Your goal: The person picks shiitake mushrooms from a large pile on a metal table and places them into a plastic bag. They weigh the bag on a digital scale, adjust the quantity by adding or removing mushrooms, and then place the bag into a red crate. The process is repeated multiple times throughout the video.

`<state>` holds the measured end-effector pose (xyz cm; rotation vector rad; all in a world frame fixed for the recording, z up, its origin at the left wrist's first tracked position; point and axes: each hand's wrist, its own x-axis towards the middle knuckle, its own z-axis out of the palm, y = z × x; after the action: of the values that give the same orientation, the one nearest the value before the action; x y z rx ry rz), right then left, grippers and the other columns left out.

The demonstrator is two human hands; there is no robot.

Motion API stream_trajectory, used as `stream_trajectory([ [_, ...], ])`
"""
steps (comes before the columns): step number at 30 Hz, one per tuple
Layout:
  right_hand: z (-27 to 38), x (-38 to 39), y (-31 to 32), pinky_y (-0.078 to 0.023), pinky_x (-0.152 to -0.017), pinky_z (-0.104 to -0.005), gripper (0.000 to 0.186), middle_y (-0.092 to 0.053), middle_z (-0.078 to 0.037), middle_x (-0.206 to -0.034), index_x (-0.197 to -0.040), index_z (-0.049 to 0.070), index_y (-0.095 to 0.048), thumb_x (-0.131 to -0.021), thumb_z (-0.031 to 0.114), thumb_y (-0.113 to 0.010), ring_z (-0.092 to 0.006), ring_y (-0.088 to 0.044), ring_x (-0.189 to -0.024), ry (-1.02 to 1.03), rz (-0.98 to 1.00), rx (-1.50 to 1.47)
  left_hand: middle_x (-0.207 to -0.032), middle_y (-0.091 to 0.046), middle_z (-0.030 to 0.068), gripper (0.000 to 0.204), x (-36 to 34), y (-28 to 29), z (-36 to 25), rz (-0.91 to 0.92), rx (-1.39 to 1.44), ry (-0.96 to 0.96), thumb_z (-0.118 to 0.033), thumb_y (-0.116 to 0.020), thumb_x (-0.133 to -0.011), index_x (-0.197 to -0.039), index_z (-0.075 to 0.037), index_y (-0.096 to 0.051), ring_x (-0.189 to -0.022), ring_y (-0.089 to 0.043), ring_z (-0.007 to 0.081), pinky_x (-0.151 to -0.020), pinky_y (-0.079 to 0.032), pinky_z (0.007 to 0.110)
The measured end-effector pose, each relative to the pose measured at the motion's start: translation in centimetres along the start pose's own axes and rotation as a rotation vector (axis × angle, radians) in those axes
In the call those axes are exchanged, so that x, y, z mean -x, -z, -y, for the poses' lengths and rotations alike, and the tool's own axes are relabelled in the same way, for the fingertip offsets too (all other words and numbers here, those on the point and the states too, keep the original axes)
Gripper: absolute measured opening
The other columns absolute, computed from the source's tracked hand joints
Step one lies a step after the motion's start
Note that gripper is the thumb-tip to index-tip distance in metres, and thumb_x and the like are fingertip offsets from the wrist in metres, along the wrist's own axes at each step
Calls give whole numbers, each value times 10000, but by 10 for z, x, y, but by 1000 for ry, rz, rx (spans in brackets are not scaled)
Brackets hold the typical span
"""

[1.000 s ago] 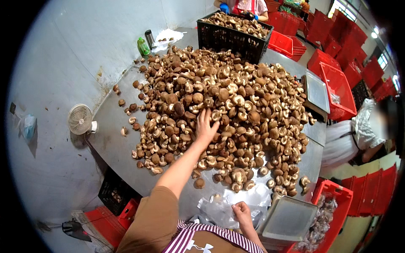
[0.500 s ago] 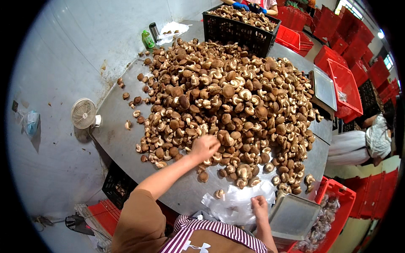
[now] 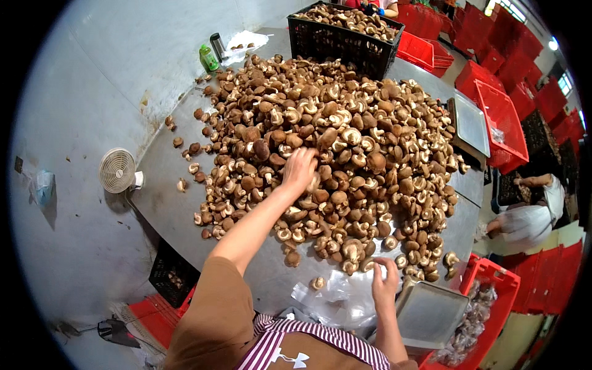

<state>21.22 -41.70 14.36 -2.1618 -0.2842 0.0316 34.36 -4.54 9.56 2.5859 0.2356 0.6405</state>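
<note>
A large heap of brown-capped shiitake mushrooms (image 3: 345, 172) with pale stems covers much of the metal table (image 3: 166, 203). My left hand (image 3: 300, 171) reaches over the middle of the heap, open, its fingers slightly bent down on the mushrooms; the fingertips are partly hidden. At the heap's near edge my right hand (image 3: 385, 282) is open, thumb and forefinger apart beside a pale-stemmed mushroom (image 3: 368, 265). Below it, clear plastic bags (image 3: 339, 299) lie crumpled, with one loose mushroom (image 3: 317, 283) on them.
A black crate (image 3: 336, 46) full of mushrooms stands at the far end, a gloved co-worker behind it. Scales (image 3: 431, 314) flank the right side, near a red crate (image 3: 505, 296) of bagged mushrooms. A fan (image 3: 117, 171) and green bottle (image 3: 208, 57) are at left.
My left hand has moved farther into the heap, up and away from its near part. My right hand has risen from the plastic bags to the mushroom at the heap's edge.
</note>
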Motion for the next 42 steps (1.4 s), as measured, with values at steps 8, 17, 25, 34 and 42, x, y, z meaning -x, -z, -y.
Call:
stream_trajectory([
  [8,29,-57,-83,-514,-820,-295,392,-577,-75,-1219,-1328,60,-485,-975,203,-575,-181,-592,-1054,-271,525,-625,-1090,-630,73,231,125,30,-55,68,1046,704,-43,-574,-926,-1155,-31,-604,-1022,-600,179,-900,-492,315],
  [17,-11,-14,-94,-513,-573,-270,232,-599,1,-802,-1111,114,-561,-973,298,-587,-158,-668,-787,-860,649,-1034,-1216,-589,116,280,247,46,-48,0,419,434,-71,-601,-894,-1171,-30,-617,-1094,-585,277,-942,-469,364],
  [25,-22,17,-87,-515,-677,-301,363,-658,-74,-887,-1142,36,-600,-984,353,-520,-166,-621,-771,-883,844,-1350,-1354,-468,112,599,195,28,-33,169,-106,285,-195,-747,-813,-1353,-96,-508,-1205,-480,316,-1010,-418,433],
  [34,-35,48,-70,-542,-624,-337,325,-635,-93,-855,-921,62,-566,-1000,372,-508,-205,-640,-734,-923,724,-1262,-1052,-571,116,288,186,29,-1,167,222,480,-141,-705,-843,-1084,-11,-616,-882,-617,245,-780,-501,367],
  [42,-37,73,-65,-550,-667,-310,175,-632,-71,-874,-994,43,-569,-990,215,-536,-165,-634,-716,-899,748,-1117,-1050,-567,86,382,203,30,-39,138,289,381,-155,-695,-861,-1217,-65,-591,-775,-621,176,-694,-514,327],
])
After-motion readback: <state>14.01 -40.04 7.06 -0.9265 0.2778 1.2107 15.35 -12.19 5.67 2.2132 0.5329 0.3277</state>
